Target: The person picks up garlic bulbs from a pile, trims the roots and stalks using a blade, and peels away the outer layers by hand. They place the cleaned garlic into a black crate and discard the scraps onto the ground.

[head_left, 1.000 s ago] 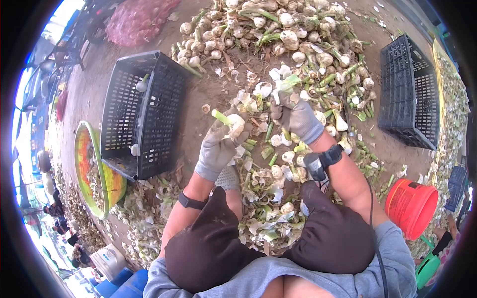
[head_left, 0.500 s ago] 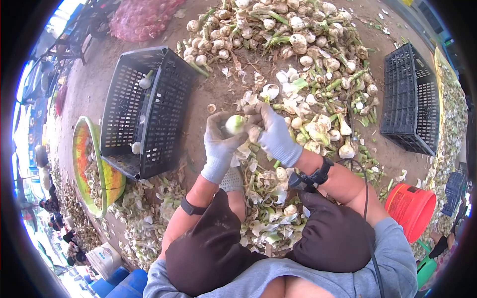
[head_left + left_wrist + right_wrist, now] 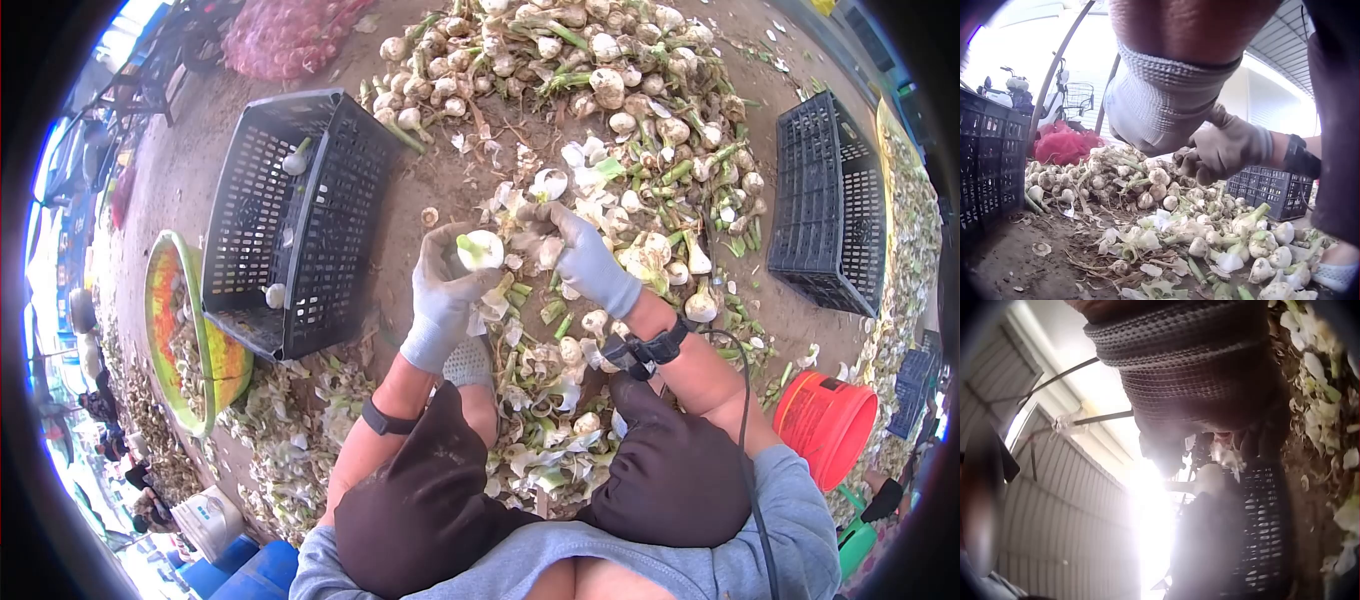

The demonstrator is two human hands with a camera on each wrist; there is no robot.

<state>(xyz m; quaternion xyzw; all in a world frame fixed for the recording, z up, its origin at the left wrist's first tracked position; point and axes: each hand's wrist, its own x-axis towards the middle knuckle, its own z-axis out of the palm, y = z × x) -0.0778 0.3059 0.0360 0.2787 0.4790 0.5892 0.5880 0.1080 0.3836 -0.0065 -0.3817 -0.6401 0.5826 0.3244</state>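
My gloved left hand (image 3: 445, 280) holds a white garlic bulb (image 3: 484, 250) with a short green stem stub, its fingers curled round the side. Just right of it is my gloved right hand (image 3: 585, 258), fingers curled toward the bulb and apart from it. A pale scrap of garlic skin (image 3: 1227, 459) shows between the right fingers in the right wrist view. Beneath both hands lie loose skins and cut stems (image 3: 520, 295). The left wrist view shows the back of the left glove (image 3: 1154, 106), which hides the bulb there.
Beyond the hands rises a heap of unpeeled garlic (image 3: 600, 85). A black crate (image 3: 330, 230) with a few bulbs stands at left, another crate (image 3: 822, 205) at right. A green-rimmed basket (image 3: 205, 340), a red bucket (image 3: 828, 425) and a pink net sack (image 3: 290, 38) lie around.
The right hand came from the peel pile to the bulb, letting go of a large skin, then drew slightly right. The left hand turned the bulb, its stub now pointing toward the left.
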